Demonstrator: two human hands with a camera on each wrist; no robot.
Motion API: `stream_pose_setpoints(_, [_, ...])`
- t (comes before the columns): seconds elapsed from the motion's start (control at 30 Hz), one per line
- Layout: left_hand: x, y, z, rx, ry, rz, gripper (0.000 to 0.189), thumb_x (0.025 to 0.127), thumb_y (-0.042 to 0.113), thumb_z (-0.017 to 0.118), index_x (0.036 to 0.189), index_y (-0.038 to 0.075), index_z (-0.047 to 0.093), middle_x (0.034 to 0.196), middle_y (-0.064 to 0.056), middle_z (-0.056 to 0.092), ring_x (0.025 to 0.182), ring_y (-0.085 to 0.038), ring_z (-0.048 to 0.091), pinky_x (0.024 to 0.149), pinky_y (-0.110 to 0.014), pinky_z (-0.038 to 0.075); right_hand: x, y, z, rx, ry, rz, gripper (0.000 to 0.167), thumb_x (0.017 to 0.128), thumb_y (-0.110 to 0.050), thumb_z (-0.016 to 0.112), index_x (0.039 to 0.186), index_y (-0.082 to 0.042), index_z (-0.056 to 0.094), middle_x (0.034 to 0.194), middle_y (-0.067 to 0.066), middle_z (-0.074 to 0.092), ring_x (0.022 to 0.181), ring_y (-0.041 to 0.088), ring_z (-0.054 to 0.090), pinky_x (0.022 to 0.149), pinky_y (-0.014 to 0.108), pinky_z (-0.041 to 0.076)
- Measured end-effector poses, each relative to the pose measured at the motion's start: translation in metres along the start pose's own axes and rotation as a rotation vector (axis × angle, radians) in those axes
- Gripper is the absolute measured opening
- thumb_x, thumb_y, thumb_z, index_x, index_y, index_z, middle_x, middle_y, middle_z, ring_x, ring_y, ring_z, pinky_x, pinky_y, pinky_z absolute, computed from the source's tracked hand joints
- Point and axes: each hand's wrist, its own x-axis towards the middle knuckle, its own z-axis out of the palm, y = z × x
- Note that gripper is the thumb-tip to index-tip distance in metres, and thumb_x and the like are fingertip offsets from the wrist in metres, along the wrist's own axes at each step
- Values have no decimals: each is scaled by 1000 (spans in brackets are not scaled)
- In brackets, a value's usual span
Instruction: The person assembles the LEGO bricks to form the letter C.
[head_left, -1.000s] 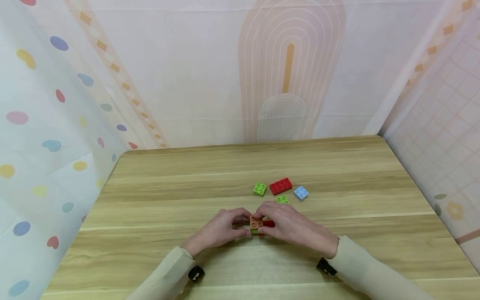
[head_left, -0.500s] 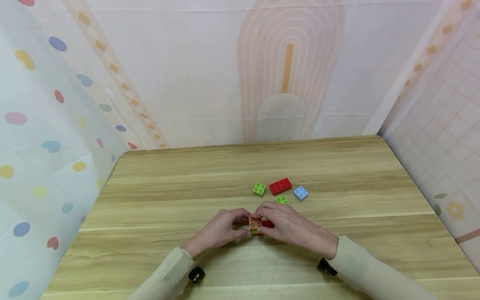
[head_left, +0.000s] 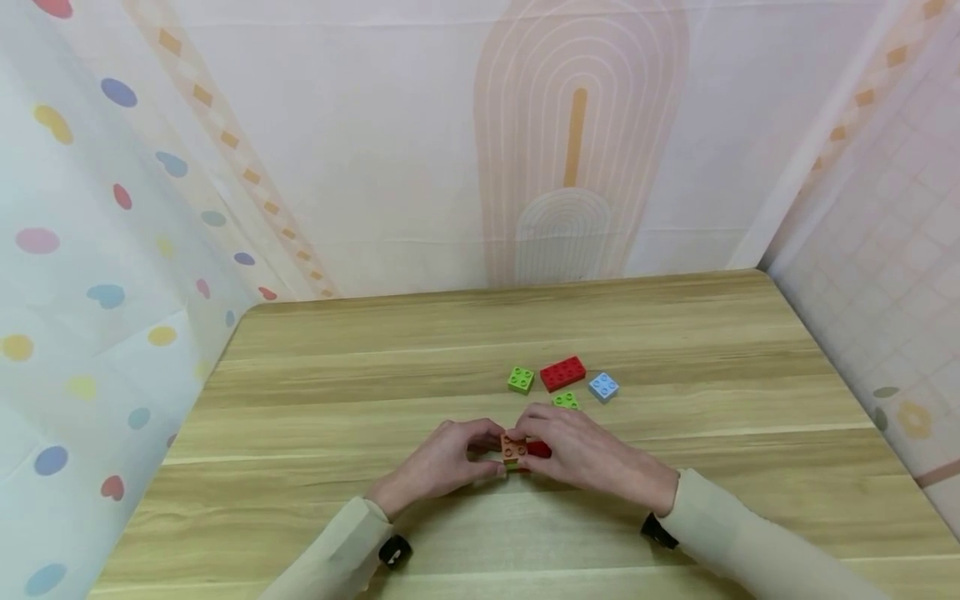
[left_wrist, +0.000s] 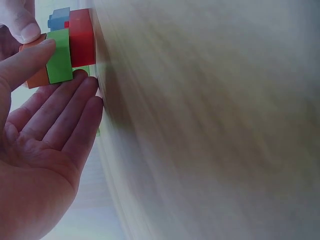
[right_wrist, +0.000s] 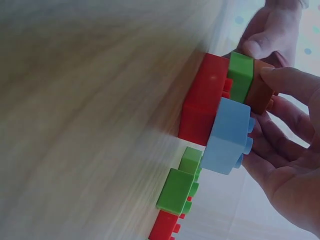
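A small stack of toy building bricks stands on the table before the person. A long red brick (right_wrist: pixel 202 100) forms its base. On one end sits a green brick (left_wrist: pixel 59 55) with an orange brick (head_left: pixel 513 448) on top; a light blue brick (right_wrist: pixel 226 135) sits at the other end, hidden under the right hand in the head view. The left hand (head_left: pixel 438 467) pinches the stack's left end, thumb at the green brick's side and fingers on the opposite side. The right hand (head_left: pixel 573 450) pinches the orange brick from above between thumb and fingers.
Behind the stack lie loose bricks: a green brick (head_left: pixel 521 380), a red brick (head_left: pixel 562 374), a light blue brick (head_left: pixel 603 387) and another green brick (head_left: pixel 566 401) partly behind the right hand. The wooden table (head_left: pixel 337 375) meets patterned curtains (head_left: pixel 405 167) at the back and sides.
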Motion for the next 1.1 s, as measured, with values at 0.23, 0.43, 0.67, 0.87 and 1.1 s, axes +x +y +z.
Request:
stream_pose_setpoints(0.23, [1, 2, 1, -1, -8, -21, 37, 89, 25, 76, 121, 12, 66, 116, 0, 70, 106, -12, 65, 93, -30, 52, -1, 3, 1, 28, -8, 16, 26, 91, -24, 75, 114, -12, 71, 109, -6, 63, 92, 7, 57, 77, 23, 51])
stream_pose_setpoints(0.43, [-1, 6, 0, 10, 34, -29, 42, 88, 32, 77, 124, 14, 65, 117, 2, 70, 106, -12, 65, 93, -31, 52, -2, 4, 1, 69, -7, 82, 38, 89, -29, 76, 121, -11, 66, 113, -2, 66, 94, 11, 62, 77, 26, 51])
stream_pose_setpoints(0.67, [-1, 9, 1, -21, 112, 12, 34, 88, 26, 76, 118, 13, 65, 113, 2, 70, 102, -14, 67, 90, -29, 53, -4, 5, -3, 51, 22, 118, 35, 88, -31, 77, 116, -11, 68, 106, -1, 68, 87, 11, 62, 71, 25, 50])
stream_pose_setpoints(0.87, [-2, 9, 1, -13, 136, 27, 27, 89, 24, 76, 113, 15, 68, 108, 5, 72, 100, -12, 68, 88, -28, 54, -4, 5, -2, 52, 17, 94, 27, 90, -26, 75, 112, -11, 71, 102, -1, 69, 81, 13, 60, 66, 23, 47])
stream_pose_setpoints(1.1, [0, 14, 1, 29, 129, 8, 24, 88, 25, 77, 109, 16, 70, 106, 3, 73, 99, -14, 68, 87, -29, 55, -5, 6, -2, 67, 18, 92, 26, 90, -27, 75, 112, -12, 71, 100, -2, 68, 79, 10, 59, 65, 22, 46])
